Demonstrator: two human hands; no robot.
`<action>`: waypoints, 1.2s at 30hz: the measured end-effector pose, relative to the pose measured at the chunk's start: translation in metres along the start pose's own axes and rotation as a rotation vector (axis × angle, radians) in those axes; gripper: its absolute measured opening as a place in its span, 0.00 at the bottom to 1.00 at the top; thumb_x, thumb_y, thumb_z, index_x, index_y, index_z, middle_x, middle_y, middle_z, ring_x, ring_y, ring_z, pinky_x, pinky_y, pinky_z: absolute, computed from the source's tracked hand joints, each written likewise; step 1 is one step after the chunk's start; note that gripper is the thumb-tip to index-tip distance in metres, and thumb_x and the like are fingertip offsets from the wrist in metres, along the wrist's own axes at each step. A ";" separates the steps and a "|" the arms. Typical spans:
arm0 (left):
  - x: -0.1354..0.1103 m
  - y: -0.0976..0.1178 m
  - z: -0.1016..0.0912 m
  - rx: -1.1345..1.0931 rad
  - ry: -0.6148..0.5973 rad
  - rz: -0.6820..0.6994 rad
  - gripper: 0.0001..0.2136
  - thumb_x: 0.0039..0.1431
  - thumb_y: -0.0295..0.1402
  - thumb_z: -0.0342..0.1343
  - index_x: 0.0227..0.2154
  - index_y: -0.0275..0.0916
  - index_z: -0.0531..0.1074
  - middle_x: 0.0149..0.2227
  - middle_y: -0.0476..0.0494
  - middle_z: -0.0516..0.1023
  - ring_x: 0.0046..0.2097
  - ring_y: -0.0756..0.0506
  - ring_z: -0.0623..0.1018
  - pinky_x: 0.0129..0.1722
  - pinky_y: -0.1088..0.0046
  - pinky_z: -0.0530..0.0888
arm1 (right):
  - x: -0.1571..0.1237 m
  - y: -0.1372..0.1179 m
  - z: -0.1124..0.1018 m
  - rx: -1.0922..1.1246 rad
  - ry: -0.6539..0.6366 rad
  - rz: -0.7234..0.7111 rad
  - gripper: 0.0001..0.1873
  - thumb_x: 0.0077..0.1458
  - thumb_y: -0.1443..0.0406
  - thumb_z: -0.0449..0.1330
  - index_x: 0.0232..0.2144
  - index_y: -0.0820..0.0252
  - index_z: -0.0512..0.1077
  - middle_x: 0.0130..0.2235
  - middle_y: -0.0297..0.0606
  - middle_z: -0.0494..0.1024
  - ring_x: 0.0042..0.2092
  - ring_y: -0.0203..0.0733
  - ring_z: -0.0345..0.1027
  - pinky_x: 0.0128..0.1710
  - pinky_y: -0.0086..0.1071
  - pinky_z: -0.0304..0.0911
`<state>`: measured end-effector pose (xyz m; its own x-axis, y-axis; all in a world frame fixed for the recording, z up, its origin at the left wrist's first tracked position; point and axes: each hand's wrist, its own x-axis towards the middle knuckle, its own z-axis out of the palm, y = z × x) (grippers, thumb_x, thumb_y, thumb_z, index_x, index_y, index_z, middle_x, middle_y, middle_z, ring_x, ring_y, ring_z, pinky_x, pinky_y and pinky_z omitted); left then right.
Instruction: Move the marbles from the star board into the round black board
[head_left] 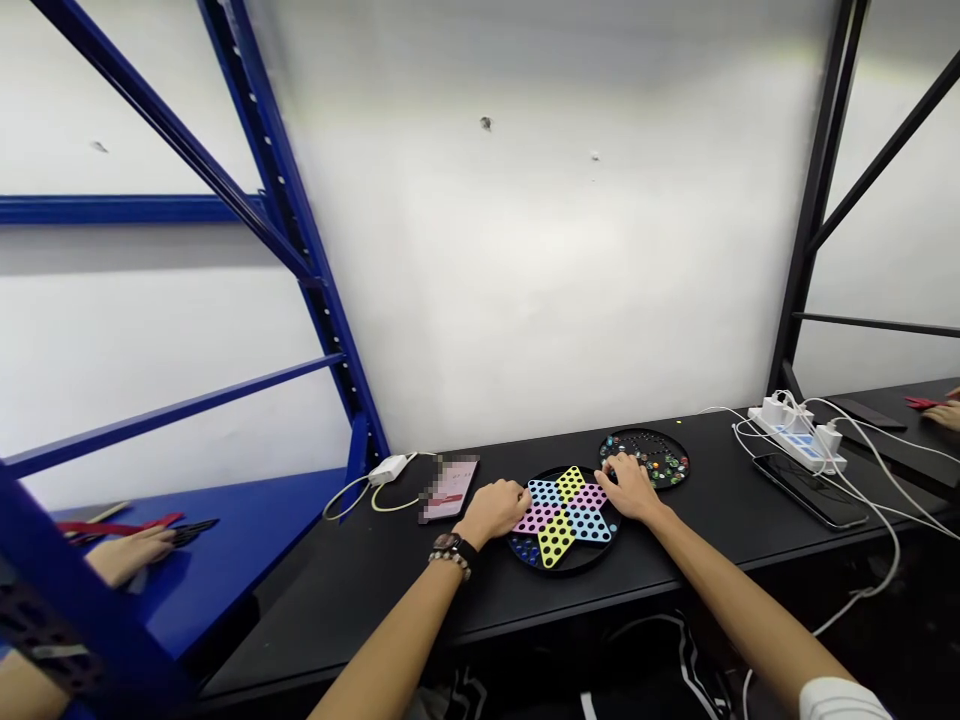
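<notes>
A round black Chinese-checkers board (564, 518) with a star of yellow, pink and blue triangles lies on the black table (360, 580). My left hand (496, 510) rests curled at the board's left edge, a watch and a bead bracelet on its wrist. My right hand (628, 486) lies at the board's upper right with fingers bent, reaching toward a round black tray (651, 455) holding several coloured marbles. What either hand holds is too small to see.
A phone (448, 490) and a white charger (387, 468) lie left of the board. A power strip (796, 432) with cables and another phone (811, 492) sit at the right. Blue shelving (300, 250) stands left; other people's hands (135, 552) show at both sides.
</notes>
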<state>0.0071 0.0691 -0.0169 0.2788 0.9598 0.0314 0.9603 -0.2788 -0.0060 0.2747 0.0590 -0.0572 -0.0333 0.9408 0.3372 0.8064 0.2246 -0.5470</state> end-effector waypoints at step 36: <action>-0.004 0.109 -0.053 -0.095 0.398 0.116 0.20 0.70 0.39 0.35 0.33 0.40 0.72 0.37 0.42 0.79 0.40 0.43 0.75 0.40 0.64 0.63 | 0.014 -0.091 0.032 1.548 -0.271 0.464 0.25 0.60 0.47 0.40 0.27 0.55 0.65 0.24 0.39 0.73 0.29 0.44 0.70 0.25 0.33 0.64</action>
<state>0.1106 0.0331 0.0348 0.3440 0.8401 0.4193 0.9130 -0.4035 0.0595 0.1818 0.0602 -0.0269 -0.2026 0.9730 -0.1101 -0.5431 -0.2052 -0.8142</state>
